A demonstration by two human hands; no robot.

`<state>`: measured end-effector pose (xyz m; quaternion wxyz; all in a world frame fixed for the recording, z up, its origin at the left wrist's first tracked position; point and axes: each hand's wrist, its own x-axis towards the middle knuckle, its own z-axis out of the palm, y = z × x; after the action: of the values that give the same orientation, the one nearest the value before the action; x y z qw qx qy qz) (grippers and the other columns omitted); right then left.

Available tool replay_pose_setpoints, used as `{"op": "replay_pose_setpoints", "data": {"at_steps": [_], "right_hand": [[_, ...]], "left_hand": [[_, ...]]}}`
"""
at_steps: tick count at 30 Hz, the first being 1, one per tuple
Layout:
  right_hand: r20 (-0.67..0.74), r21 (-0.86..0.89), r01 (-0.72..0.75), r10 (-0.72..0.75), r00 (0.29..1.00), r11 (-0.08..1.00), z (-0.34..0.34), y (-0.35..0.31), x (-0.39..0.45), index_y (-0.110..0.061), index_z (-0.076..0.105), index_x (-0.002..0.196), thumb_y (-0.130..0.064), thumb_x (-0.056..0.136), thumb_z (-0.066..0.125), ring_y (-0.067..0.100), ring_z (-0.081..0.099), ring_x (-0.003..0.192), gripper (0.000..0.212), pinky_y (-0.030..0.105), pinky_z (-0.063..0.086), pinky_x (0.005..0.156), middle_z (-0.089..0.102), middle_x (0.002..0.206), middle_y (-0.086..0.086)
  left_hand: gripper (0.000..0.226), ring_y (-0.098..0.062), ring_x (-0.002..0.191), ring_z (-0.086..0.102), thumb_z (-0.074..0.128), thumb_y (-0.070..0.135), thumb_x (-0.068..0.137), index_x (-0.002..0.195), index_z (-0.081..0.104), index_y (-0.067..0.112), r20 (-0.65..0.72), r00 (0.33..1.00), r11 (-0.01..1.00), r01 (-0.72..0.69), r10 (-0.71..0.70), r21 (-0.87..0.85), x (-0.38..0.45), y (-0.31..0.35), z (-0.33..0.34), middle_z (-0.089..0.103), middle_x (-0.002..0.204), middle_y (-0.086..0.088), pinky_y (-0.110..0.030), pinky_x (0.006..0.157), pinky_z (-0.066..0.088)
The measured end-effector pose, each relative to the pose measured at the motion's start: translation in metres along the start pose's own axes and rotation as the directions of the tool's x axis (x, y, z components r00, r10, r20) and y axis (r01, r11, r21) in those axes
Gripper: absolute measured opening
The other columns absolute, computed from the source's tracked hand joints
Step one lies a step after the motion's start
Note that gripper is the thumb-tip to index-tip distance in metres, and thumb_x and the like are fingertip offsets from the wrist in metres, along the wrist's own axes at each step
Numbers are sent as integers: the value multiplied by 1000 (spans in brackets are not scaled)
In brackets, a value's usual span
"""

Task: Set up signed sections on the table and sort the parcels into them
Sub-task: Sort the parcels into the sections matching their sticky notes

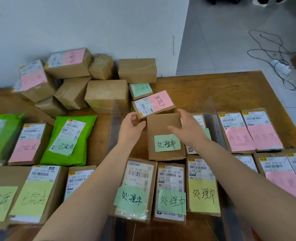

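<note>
Parcel [164,136], a brown box with a green note, sits upright in the middle section of the counter [230,87], its long axis running away from me. My left hand [131,126] curls its fingers [135,118] round the far left corner; my right hand [187,126] lies across the far right corner, fingers gripping its edge. Both hands hold it equally near. Just beyond my fingers, touching the box's far edge, lies a pink-noted parcel [154,104], which I judge I must avoid nudging.

Brown cardboard parcel [163,126], green note with black writing [167,142]; bright green mailer [69,136]; pink notes [253,138]; wooden-brown table [230,89].
</note>
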<state>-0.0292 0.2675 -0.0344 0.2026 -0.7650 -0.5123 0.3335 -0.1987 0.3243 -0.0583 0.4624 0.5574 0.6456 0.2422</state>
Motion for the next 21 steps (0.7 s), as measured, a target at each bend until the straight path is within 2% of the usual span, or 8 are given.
{"op": "replay_pose_setpoints", "data": {"at_steps": [2,4,6,10,12,15,18,21], "right_hand": [[-43,7,22,-21,999,1000,-7,-13,19,-17,34,142,-28,87,65,21,42,129,64,34,37,103,42,143,4],[-49,7,33,-32,998,999,-12,-25,41,-14,38,139,-27,87,65,19,43,128,60,26,35,94,45,142,3],[-8,46,-3,3,1000,999,-14,-31,64,-12,36,140,-27,88,65,19,45,126,61,23,35,88,48,141,4],[100,61,-156,149,984,986,-7,-33,110,-6,36,137,-31,88,65,23,51,120,63,28,39,87,53,135,9],[136,62,-221,211,968,973,-1,-30,127,-5,40,132,-33,87,65,25,54,116,59,32,42,85,57,129,10],[167,151,-269,244,955,951,3,-23,144,-4,46,130,-33,87,65,20,60,101,55,32,48,84,63,110,6],[126,305,-279,252,960,910,-4,-18,148,-8,41,137,-31,85,68,15,64,91,62,31,55,78,65,112,5],[122,468,-257,226,966,845,-19,-19,143,-14,43,134,-31,86,68,13,63,93,57,27,52,70,66,110,3]], "left_hand": [[55,-17,122,49,62,25,89,139,39,19,-31,999,999,29,-29,-16,13,4,-3,45,141,-2,-30,95,44],[59,-19,126,47,62,26,89,141,36,16,-40,998,998,54,-55,-19,26,8,-3,44,143,-4,-28,94,40],[60,-20,128,45,60,25,90,143,32,15,-35,995,995,90,-91,-32,38,11,0,43,144,-5,-25,92,38],[63,-21,125,49,58,23,92,145,26,12,-22,984,982,173,-175,-81,60,8,11,47,141,-7,-23,84,40],[59,-21,120,53,58,23,92,143,31,11,-26,978,971,203,-208,-124,70,6,16,52,137,-8,-25,84,43],[49,-19,115,57,57,19,92,137,40,13,-39,980,960,181,-193,-215,75,7,21,56,133,-6,-25,82,46],[49,-14,113,56,57,18,92,139,40,18,-67,987,953,122,-146,-278,73,10,19,54,134,-3,-27,88,47],[47,-4,104,50,56,18,93,138,41,21,-100,992,949,36,-71,-314,72,19,16,54,132,4,-22,85,46]]}}
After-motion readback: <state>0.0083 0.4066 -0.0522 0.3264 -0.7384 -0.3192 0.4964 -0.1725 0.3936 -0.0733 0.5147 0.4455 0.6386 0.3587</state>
